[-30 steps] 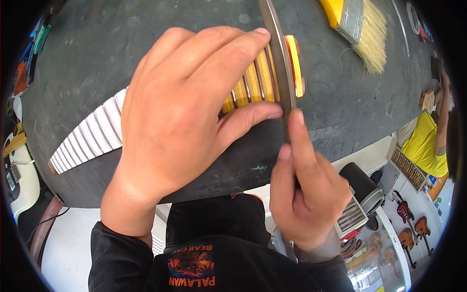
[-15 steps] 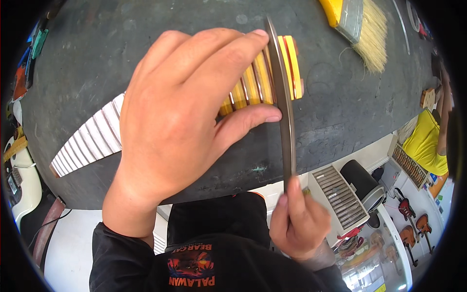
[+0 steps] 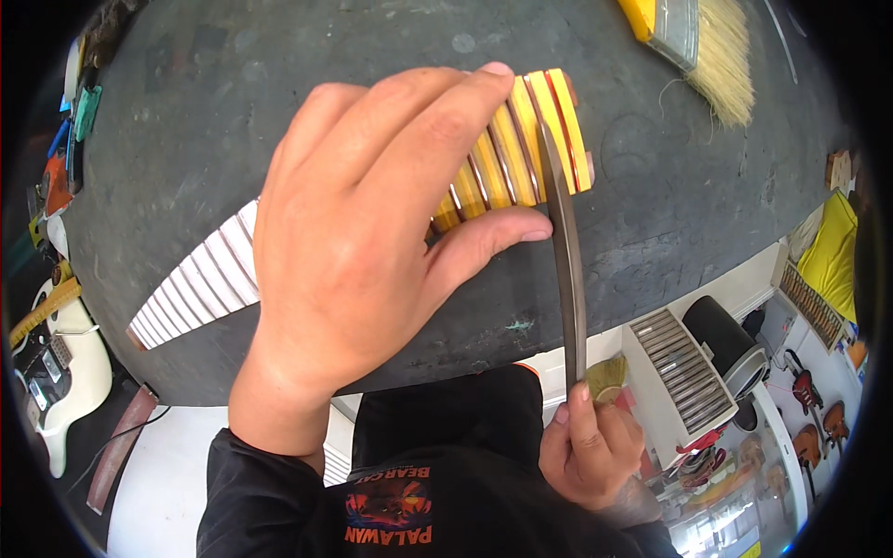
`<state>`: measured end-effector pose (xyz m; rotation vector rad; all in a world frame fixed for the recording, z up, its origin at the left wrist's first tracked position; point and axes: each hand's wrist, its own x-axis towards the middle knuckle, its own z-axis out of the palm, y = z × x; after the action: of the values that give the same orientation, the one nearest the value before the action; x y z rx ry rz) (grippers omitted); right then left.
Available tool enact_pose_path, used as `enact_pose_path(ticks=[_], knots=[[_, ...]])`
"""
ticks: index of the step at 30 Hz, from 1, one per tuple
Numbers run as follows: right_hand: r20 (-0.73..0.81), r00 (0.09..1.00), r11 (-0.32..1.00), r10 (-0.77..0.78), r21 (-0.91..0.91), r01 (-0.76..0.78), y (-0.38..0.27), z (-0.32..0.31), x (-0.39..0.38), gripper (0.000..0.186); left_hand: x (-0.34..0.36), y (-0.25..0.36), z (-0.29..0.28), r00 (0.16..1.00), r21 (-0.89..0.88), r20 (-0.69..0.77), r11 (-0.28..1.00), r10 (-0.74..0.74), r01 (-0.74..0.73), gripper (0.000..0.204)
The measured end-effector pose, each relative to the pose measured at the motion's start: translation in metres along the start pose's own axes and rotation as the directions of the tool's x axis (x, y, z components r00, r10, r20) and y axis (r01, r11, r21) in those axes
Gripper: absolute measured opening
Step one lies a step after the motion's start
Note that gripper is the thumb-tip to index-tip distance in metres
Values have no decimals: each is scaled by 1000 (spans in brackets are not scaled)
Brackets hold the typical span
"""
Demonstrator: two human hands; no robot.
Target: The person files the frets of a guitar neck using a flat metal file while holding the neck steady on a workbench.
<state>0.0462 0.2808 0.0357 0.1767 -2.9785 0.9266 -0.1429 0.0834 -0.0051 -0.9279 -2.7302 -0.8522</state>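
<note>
A guitar neck [image 3: 507,149] lies across the dark work surface, its fretboard striped by metal frets. Between the frets are yellow strips at the right end and white strips at the left. My left hand [image 3: 339,223] is closed over the neck, fingers on the far edge and thumb along the near one, hiding its middle. In my right hand [image 3: 593,446], near my body, is the end of a long, narrow metal file [image 3: 569,270]. The file's far tip rests over the yellow strips near the right end, just right of my left thumb.
A yellow-handled brush [image 3: 712,60] lies at the far right of the dark work surface [image 3: 670,186]. A white guitar body [image 3: 70,363] is at the left. Below the near edge, on the right, stand a slotted box [image 3: 684,377] and a black cylinder [image 3: 721,339]. Guitars hang farther right.
My right hand has drawn the file back toward my body, so its tip sits lower across the fretboard. My left hand keeps its grip on the neck. The whole view has shifted slightly.
</note>
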Motion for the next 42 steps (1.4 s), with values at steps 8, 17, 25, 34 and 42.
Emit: enact_pose_path(ticks=[8,17,25,34,42], knots=[[-40,999,998,-16,-58,13,5,11,57,59,0,-1,3,999,13,-23,1000,28,-28,77],[-46,998,991,-38,-129,32,-3,-4,12,61,0,-1,1,999,10,9,999,32,-32,81],[29,999,998,14,-62,-12,-1,-1,42,58,1,0,3,1000,13,9,1000,12,-12,82],[-12,1000,993,-22,-113,20,0,-1,20,61,1,2,0,1000,21,27,1000,1,-1,81],[-106,993,997,-56,-53,50,5,4,65,58,2,4,1,1000,27,17,1000,-2,2,79]])
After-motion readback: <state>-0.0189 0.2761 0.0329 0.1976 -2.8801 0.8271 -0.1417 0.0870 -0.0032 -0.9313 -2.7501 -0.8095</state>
